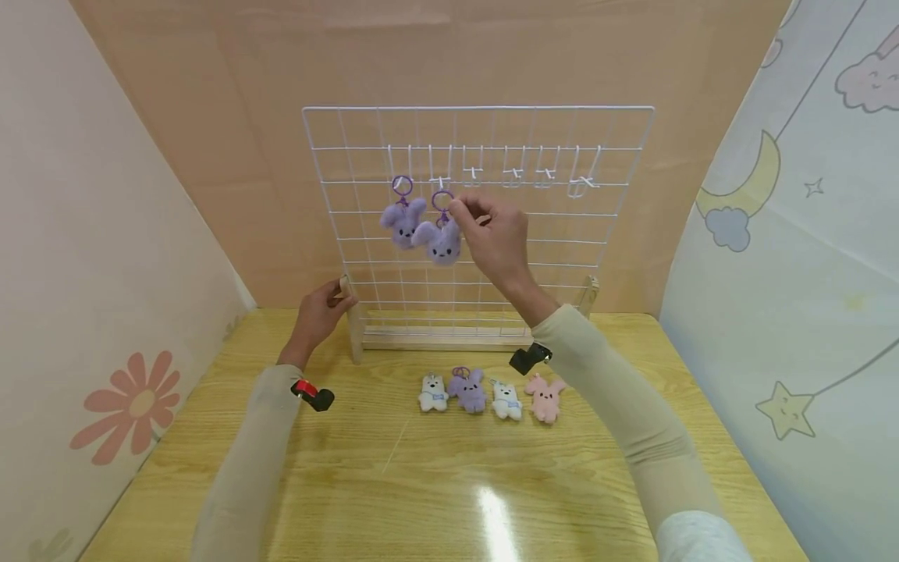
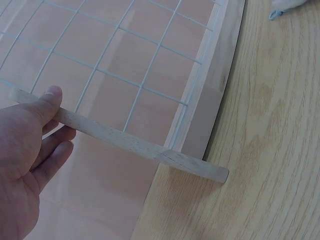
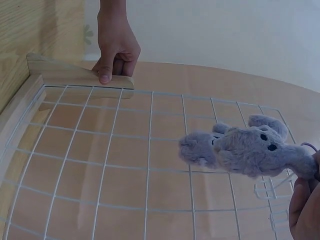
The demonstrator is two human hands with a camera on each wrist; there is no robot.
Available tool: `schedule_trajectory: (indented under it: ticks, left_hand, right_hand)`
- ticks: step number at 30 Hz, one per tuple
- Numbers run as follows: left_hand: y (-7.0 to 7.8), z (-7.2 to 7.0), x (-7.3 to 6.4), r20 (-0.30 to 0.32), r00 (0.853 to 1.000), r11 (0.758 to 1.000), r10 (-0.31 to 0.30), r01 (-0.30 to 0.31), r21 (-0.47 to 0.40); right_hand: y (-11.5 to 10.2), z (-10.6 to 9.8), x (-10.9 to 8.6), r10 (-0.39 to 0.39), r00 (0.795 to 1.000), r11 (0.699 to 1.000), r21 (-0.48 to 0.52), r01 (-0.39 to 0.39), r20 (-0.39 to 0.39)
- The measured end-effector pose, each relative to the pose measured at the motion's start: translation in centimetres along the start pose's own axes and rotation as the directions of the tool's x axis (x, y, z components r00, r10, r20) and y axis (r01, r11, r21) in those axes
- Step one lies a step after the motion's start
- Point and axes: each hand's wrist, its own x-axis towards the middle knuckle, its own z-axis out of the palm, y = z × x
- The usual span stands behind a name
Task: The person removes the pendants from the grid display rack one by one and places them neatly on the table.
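Right hand (image 1: 495,232) pinches fuzzy purple bunny keychain (image 1: 444,250) near its top, before white wire grid rack (image 1: 485,108), left of centre. Left hand (image 1: 319,317) grips rack's pale wooden left upright (image 2: 125,141). Only head view shows full row of white hooks (image 1: 514,173).

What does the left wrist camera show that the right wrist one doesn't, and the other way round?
Only the left wrist view: part of a pale fuzzy thing with a light-blue loop, cut off at the top right.

Only the right wrist view: the right hand, partly out of frame, holding a purple plush toy, with a second purple plush toy behind it and some white wire hooks.

Both: the left hand gripping the stand's wooden side piece, the wire grid and the tabletop.
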Motion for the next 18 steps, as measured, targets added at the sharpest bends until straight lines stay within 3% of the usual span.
schedule_trajectory:
  ticks: [10,18]
  left_hand:
    - [0.4,0.0,-0.2,-0.007,1.0,1.0,-0.005,0.005,-0.01]
    - [0.2,0.0,-0.1,-0.009,1.0,1.0,0.004,-0.004,-0.005]
  right_hand:
    - [0.2,0.5,-1.9,-0.076,0.997,0.996,0.037,0.075,0.029]
    - [0.7,1.2,-3.7,-0.034,0.996,0.998,0.056,0.03,0.079]
